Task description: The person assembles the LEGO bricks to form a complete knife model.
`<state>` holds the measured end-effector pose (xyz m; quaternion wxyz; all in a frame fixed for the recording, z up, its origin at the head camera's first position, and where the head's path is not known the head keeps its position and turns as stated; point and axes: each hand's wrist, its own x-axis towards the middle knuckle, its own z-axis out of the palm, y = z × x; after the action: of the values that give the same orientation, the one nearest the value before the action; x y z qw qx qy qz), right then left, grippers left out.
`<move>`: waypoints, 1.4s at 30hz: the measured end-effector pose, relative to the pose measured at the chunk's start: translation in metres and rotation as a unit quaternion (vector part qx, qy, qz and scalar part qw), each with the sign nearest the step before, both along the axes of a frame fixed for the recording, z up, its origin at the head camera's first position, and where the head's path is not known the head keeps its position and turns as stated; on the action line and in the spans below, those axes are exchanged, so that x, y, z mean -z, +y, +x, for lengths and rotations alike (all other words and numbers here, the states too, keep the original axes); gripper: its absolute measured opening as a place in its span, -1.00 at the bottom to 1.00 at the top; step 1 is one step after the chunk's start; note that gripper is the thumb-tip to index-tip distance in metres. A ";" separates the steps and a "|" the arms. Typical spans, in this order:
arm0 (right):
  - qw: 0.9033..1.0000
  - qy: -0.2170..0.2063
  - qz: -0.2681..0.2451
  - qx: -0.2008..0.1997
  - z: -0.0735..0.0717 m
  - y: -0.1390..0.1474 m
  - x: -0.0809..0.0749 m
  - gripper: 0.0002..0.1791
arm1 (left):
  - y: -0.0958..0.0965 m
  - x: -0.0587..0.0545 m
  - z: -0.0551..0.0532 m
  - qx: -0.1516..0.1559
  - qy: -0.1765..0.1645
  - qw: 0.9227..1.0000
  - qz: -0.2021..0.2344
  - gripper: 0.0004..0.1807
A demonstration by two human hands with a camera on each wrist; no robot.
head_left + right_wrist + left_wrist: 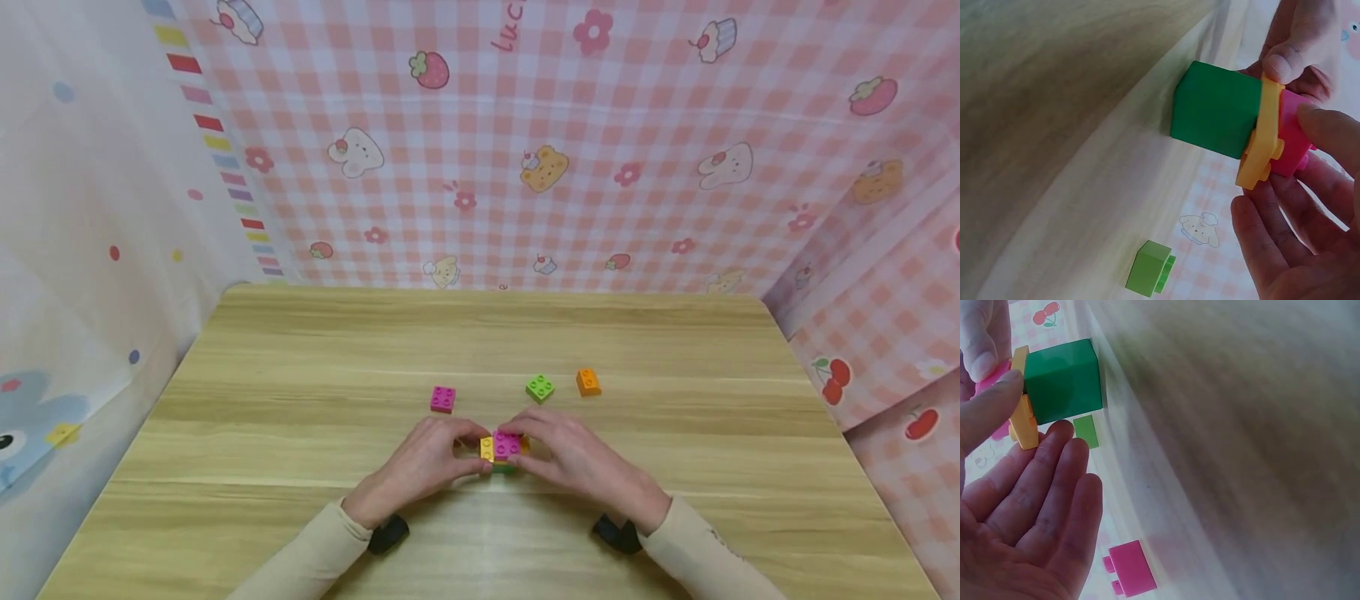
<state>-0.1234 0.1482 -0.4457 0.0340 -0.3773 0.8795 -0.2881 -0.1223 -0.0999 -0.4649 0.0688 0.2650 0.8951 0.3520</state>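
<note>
Both hands meet over a small stack of toy building bricks near the table's middle. Lowest in it is a dark green brick (1063, 381), then a long yellow plate (1260, 144) overhanging the green, with a magenta brick (506, 446) on top. With thumb and fingers, my left hand (422, 462) pinches the yellow plate at its left end. My right hand (576, 458) grips the magenta brick from the right, its thumb on the near side in the head view. In the right wrist view the left thumb presses the plate's edge.
Beyond the hands lie a loose magenta brick (442, 400), a light green brick (540, 388) and an orange brick (588, 382). The wooden table (337, 350) ends at a pink checked cloth (487, 233) behind. Black wrist-worn pieces (618, 534) sit under the forearms.
</note>
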 end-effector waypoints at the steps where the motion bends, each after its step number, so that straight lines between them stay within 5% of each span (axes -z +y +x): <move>1: 1.000 0.001 0.000 0.000 0.000 0.000 0.000 -0.63 | 0.000 0.000 0.000 0.001 0.000 1.000 0.001 -0.65; 17: 1.000 -0.003 0.027 -0.006 -0.001 -0.002 -0.002 -0.60 | -0.001 0.003 0.000 0.000 -0.008 1.000 0.018 -0.67; 33: 0.997 0.077 0.025 -0.018 0.001 -0.004 0.003 -0.58 | 0.000 0.001 0.002 -0.005 -0.001 1.000 0.012 -0.68; 42: 0.999 0.018 0.047 0.003 -0.001 -0.008 0.000 -0.50 | 0.000 -0.001 0.004 -0.007 0.022 1.000 -0.018 -0.67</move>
<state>-0.1248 0.1404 -0.4453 0.0350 -0.3775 0.8939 -0.2393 -0.1180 -0.1003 -0.4637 0.0514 0.2652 0.9043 0.3306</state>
